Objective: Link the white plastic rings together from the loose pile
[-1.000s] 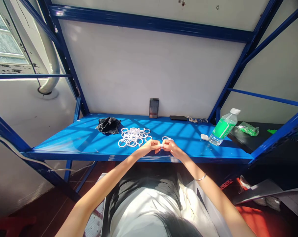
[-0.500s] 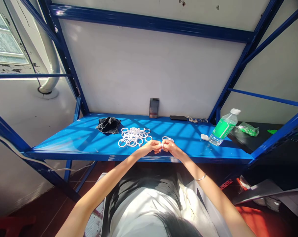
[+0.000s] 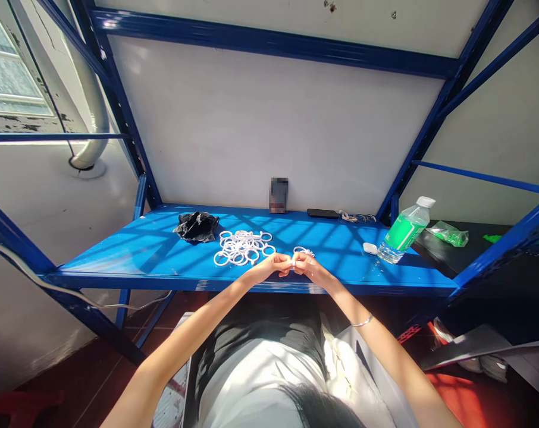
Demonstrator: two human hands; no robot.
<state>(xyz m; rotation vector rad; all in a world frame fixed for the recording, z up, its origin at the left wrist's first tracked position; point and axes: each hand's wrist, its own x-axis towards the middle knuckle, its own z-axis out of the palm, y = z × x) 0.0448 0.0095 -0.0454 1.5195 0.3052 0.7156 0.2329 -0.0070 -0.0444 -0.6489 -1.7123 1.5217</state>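
Observation:
My left hand [image 3: 278, 264] and my right hand [image 3: 309, 266] meet over the front edge of the blue table, fingertips pinched together. Between them is a small white ring [image 3: 293, 263], mostly covered by the fingers, so its full shape is hard to make out. Just behind my right hand lie a few more white rings [image 3: 303, 249], partly hidden by it. To the left of my left hand spreads a loose pile of white plastic rings [image 3: 243, 246], several with a small eyelet on the rim.
A crumpled black plastic bag [image 3: 197, 227] lies left of the pile. At the back are a dark upright box-like object [image 3: 278, 195], a black phone [image 3: 323, 213] and a coiled cable [image 3: 357, 217]. A white case [image 3: 370, 248] and a water bottle [image 3: 406, 232] stand right. Blue posts frame the table [image 3: 131, 255].

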